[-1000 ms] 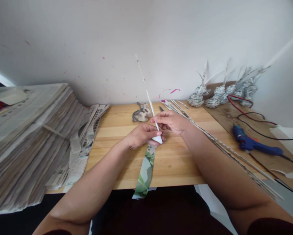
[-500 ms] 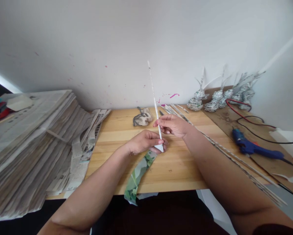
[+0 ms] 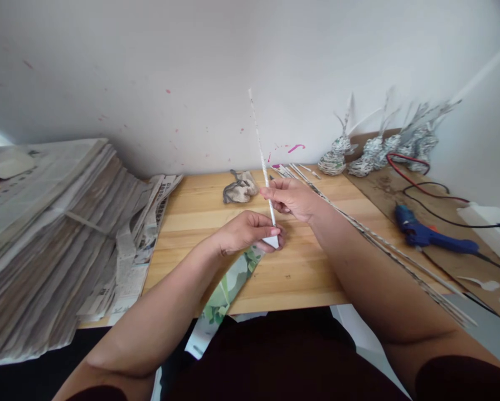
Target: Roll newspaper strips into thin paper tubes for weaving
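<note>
Above wooden tabletop (image 3: pixel 308 281), paper strip (image 3: pixel 227 289) partly invisible in left hand (image 3: pixel 246 231).

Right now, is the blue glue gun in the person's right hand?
No, the glue gun lies on the brown cardboard, while the right hand grips the thin paper stick.

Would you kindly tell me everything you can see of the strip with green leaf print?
The strip looks like printed paper, pale with green leaves. Long and narrow, it slants down past the front edge of the table. The left hand appears to pinch its upper end, where a white corner shows at the base of the stick.
</note>
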Demonstrator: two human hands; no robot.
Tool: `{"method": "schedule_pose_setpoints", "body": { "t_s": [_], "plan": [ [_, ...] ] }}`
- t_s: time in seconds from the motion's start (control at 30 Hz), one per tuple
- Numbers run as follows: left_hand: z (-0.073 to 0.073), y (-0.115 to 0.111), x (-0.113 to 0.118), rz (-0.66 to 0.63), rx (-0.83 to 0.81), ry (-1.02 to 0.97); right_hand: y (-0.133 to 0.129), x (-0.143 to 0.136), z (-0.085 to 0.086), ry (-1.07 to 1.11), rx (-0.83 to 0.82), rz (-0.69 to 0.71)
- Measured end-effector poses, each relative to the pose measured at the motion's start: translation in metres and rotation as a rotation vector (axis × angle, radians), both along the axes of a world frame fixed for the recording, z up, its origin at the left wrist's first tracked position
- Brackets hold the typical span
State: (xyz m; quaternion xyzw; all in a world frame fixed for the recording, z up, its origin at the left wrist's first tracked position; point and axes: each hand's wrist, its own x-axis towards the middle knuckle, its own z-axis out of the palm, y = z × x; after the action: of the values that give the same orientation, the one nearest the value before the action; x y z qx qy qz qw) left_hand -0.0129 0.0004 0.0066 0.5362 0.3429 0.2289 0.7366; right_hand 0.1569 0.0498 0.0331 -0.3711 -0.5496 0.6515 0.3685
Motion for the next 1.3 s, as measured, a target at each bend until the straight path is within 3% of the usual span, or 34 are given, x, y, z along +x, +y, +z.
{"method": "schedule_pose_setpoints", "body": {
  "t_s": [0.27, 0.57, 0.8, 1.07, 1.3],
  "plan": [
    [-0.003, 0.0, -0.001, -0.075, -0.048, -0.026, 0.006, 0.016, -0.004, 0.087, -0.051, 0.246],
    [0.0, -0.003, 0.003, -0.058, -0.077, -0.064, 0.006, 0.006, -0.004, 0.125, -0.017, 0.026],
    [0.0, -0.004, 0.002, -0.08, -0.058, -0.057, 0.005, 0.018, -0.004, 0.102, 0.005, 0.252],
    [0.004, -0.007, 0.007, -0.066, -0.061, -0.047, 0.007, 0.011, -0.003, 0.123, -0.012, 0.048],
    [0.01, -0.01, 0.003, -0.153, -0.099, -0.095, 0.003, 0.023, 0.0, 0.17, -0.065, 0.31]
  ]
}}
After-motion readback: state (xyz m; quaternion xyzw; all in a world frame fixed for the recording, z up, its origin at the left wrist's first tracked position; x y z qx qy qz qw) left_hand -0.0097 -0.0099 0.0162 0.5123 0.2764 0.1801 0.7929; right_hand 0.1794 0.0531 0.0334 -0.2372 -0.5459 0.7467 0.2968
